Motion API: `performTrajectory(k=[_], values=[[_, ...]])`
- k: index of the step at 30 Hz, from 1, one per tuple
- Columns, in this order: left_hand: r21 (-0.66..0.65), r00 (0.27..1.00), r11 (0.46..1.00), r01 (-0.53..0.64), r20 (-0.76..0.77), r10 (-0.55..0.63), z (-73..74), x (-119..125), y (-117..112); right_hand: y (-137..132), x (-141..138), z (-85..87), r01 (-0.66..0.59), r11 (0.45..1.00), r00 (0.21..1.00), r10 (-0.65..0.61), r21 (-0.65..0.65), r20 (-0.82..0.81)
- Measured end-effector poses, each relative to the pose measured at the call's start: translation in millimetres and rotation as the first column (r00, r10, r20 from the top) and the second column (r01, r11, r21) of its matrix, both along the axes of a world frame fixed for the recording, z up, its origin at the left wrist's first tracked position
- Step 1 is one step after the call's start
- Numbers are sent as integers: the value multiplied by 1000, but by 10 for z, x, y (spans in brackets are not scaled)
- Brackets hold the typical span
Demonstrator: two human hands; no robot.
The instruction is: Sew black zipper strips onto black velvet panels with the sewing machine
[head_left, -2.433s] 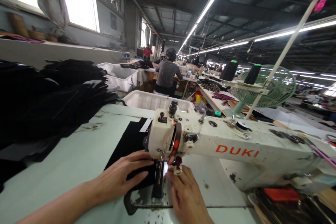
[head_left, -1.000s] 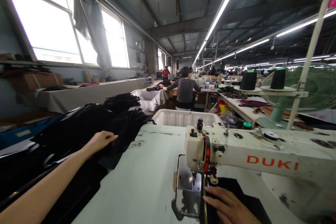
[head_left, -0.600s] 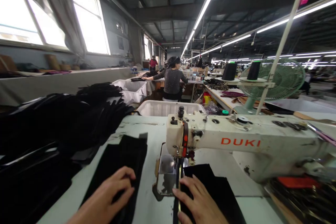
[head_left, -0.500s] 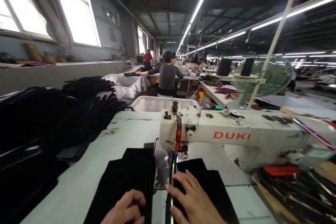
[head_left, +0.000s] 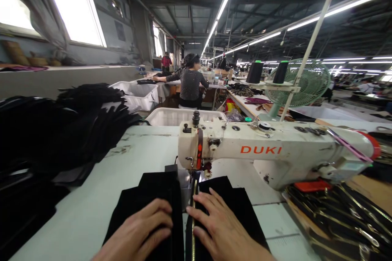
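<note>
A black fabric piece lies flat on the pale worktop, left of the needle area. On top of it rests my left hand, its fingers loosely bent and apart, gripping nothing. My right hand is spread over another black fabric piece. Its fingertips touch a black zipper tape with gold teeth, which runs lengthwise up to the presser foot. The white sewing machine stands just beyond both hands. Its head hides the far end of the zipper.
Black fabric pieces are heaped at the left. More gold-toothed zippers and a red flat item lie at the right. Behind the machine are a white bin, thread cones, a green fan and a seated person.
My left hand has moved forward on the fabric, and its fingers have straightened somewhat. My right hand stays on the zipper and fabric. The view has shifted slightly to the right.
</note>
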State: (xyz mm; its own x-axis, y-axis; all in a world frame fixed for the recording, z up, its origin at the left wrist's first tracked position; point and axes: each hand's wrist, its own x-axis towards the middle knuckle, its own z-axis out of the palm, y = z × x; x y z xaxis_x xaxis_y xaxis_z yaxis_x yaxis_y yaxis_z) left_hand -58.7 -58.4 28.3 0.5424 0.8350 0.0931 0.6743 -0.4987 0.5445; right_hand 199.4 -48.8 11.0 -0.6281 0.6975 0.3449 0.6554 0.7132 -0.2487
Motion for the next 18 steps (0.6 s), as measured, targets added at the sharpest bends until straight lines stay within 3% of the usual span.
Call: performTrajectory(k=[2,4,6,9,14,18], values=[[111,998,994,8,-67,-1,200,-18,259,-42,-58,-18,37,999,999,-37,3,-32],[70,979,987,145,-152,-133,298,-41,576,-92,-122,-85,58,998,997,-57,19,-60],[18,961,976,216,-184,-209,313,-62,873,-136,-157,-166,53,998,997,-51,39,-63],[-27,949,973,231,-215,-231,263,-89,1157,-159,-100,-210,31,999,998,-29,36,-47],[-72,948,978,196,-240,-208,183,-157,1187,-71,149,-42,-16,989,1000,16,-146,-1],[-25,964,983,180,-193,-181,167,-231,1053,-4,227,-30,7,983,1000,-4,-181,13]])
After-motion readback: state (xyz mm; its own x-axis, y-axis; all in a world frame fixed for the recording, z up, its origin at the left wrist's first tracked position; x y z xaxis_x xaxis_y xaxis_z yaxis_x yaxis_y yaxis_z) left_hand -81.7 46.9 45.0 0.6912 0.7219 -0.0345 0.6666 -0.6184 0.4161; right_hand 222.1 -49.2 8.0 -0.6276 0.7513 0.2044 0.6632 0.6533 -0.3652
